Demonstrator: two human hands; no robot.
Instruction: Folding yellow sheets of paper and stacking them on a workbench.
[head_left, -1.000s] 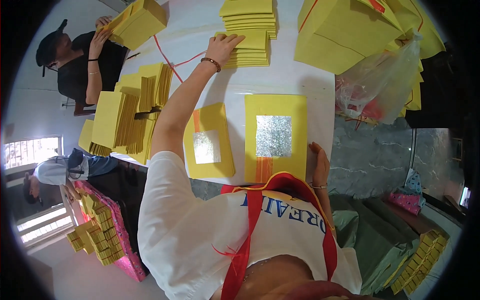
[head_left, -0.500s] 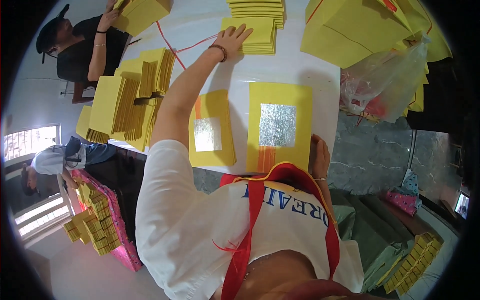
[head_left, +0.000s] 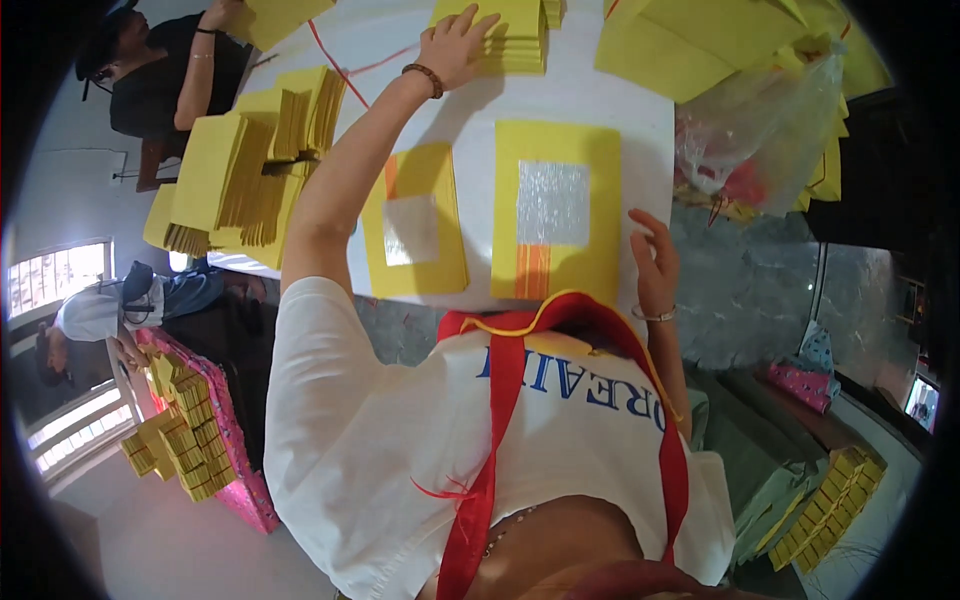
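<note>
White tabletop [head_left: 470,110] fills the upper frame — my left hand [head_left: 455,45], fingers spread, lies flat on a stack of yellow sheets [head_left: 515,40] at top centre, while my right hand [head_left: 655,255] rests loosely open, grasping nothing, beside a foil-centred yellow sheet [head_left: 555,215] at centre.

Daylight came from barred windows [head_left: 60,290] at the left edge of the frame, which were blown out to near white, while the white table [head_left: 590,95] in the upper middle was evenly and brightly lit, with a soft shadow beside the raised forearm. The silver foil square [head_left: 552,202] on a yellow sheet gave a mild speckled glare. Fisheye distortion bent straight edges near the rim, the corners fell to black vignette, and the right side stayed dim and slightly soft.
</note>
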